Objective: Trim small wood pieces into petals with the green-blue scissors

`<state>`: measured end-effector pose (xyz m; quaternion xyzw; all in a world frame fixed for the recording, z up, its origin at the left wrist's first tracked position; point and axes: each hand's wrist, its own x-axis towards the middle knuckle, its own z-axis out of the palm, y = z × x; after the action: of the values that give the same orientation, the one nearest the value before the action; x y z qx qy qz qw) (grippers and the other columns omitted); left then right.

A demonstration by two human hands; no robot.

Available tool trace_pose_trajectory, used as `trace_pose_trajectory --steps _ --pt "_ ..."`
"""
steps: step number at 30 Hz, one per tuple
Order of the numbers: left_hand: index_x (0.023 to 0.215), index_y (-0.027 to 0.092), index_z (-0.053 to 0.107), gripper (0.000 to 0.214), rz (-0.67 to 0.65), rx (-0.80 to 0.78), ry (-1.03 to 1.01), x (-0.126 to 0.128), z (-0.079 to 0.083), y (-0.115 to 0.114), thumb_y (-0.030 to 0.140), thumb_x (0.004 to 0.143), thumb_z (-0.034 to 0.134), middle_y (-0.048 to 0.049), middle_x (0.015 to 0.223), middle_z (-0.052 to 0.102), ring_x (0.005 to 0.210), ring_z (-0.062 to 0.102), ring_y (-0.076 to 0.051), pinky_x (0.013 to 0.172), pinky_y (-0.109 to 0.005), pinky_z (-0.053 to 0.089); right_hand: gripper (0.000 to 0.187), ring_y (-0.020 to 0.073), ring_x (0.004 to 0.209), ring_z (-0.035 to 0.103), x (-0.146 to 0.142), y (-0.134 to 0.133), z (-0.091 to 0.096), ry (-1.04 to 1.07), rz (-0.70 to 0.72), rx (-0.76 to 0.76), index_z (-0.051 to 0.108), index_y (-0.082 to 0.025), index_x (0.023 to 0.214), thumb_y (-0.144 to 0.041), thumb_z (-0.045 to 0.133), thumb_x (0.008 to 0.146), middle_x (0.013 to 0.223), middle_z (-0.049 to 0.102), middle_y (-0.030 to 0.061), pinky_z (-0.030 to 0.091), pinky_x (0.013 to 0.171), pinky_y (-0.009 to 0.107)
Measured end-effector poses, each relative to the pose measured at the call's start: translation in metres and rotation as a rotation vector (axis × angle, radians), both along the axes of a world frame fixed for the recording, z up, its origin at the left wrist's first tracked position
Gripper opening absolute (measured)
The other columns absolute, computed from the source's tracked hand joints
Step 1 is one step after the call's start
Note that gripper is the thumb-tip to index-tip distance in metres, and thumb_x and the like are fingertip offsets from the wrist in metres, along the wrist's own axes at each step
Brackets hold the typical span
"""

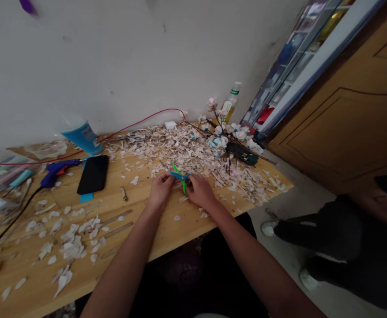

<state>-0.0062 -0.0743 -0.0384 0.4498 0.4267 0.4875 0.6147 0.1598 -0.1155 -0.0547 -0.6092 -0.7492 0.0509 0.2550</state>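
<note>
Small green and blue scissors (181, 177) are held over the wooden table (147, 229), in front of a big heap of pale paper scraps (186, 150). My right hand (200, 191) is closed around the scissor handles. My left hand (160, 189) is closed in a pinch at the blade end, and what it pinches is too small to make out. Both hands sit close together near the table's middle.
A black phone (93, 174), a blue glue gun (57, 169) with a black cord, a blue bottle (82, 138) and a red cable (140, 120) lie at the left. A branch with white flowers (228, 137) lies at the back right. Another person's legs (328, 234) are at the right.
</note>
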Motion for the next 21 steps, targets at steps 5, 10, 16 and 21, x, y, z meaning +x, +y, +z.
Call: trace_pose_trajectory --steps 5,10,16,21 --pt "0.069 0.018 0.069 0.011 0.003 0.16 0.224 -0.008 0.003 0.003 0.029 0.073 0.067 -0.0006 0.065 0.063 0.061 0.053 -0.014 0.063 -0.025 0.04 0.01 0.0261 0.098 0.051 0.0 0.0 0.0 0.007 -0.002 -0.01 0.054 -0.022 0.092 -0.023 0.057 0.083 0.099 0.063 0.009 0.041 0.083 0.038" --pt "0.071 0.019 0.071 0.01 0.019 0.224 0.331 -0.013 0.008 0.005 0.027 0.074 0.066 0.0006 0.062 0.061 0.061 0.051 -0.014 0.061 -0.025 0.037 0.011 0.0263 0.099 0.051 0.0 0.0 0.0 0.006 0.0 -0.004 0.054 -0.022 0.093 -0.024 0.058 0.083 0.099 0.062 0.0095 0.04 0.085 0.038" --pt "0.07 0.019 0.067 0.024 -0.006 0.116 0.143 -0.007 0.002 0.007 0.042 0.074 0.069 -0.0001 0.063 0.061 0.061 0.054 -0.014 0.064 -0.026 0.044 0.008 0.0256 0.097 0.051 0.001 -0.001 0.0 0.009 -0.008 0.003 0.054 -0.022 0.092 -0.02 0.055 0.084 0.096 0.062 0.0091 0.04 0.082 0.037" --pt "0.074 0.019 0.064 0.028 0.041 -0.027 -0.069 0.002 -0.002 0.002 0.045 0.068 0.074 -0.0002 0.069 0.063 0.064 0.057 -0.013 0.068 -0.027 0.049 0.009 0.026 0.097 0.051 0.001 -0.002 0.0 -0.004 -0.006 -0.002 0.055 -0.022 0.093 -0.021 0.056 0.084 0.098 0.062 0.0094 0.04 0.083 0.037"
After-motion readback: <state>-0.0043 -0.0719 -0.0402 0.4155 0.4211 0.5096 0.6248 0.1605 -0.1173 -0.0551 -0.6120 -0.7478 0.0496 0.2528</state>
